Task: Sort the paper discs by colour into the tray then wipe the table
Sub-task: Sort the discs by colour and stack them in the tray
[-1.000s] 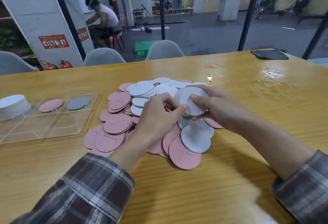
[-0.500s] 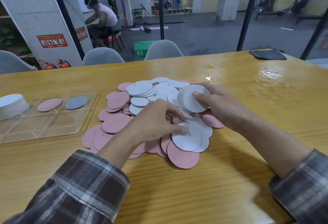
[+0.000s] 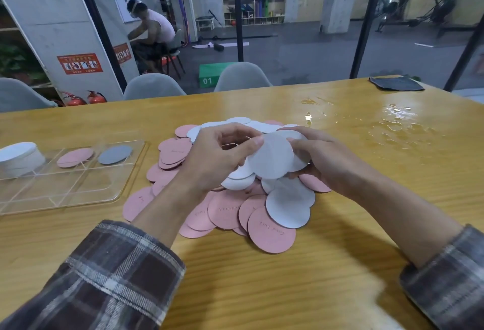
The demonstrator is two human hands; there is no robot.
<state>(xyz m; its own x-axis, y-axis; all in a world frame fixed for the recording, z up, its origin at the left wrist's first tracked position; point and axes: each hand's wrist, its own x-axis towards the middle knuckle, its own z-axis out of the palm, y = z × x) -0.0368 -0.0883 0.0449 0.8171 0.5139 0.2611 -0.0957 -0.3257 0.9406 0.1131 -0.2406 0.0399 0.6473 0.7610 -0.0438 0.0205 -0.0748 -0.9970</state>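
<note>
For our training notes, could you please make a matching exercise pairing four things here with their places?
Things:
1. round grey paper disc
2. tall stack of white paper discs
3. dark grey cloth
4. round white paper disc

Places:
A. far right corner of the wooden table
B. between left hand and right hand
C. left end of the clear plastic tray
D. tray compartment beside one pink paper disc

Pairs: 1-D, 2-C, 3-A, 4-B

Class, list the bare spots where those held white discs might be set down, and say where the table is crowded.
Free: the tray's near compartments, in front of its pink disc and grey disc; the bare table between the pile and the near edge. Crowded: the pile under the left hand and right hand. A wet patch covers the far right.
</note>
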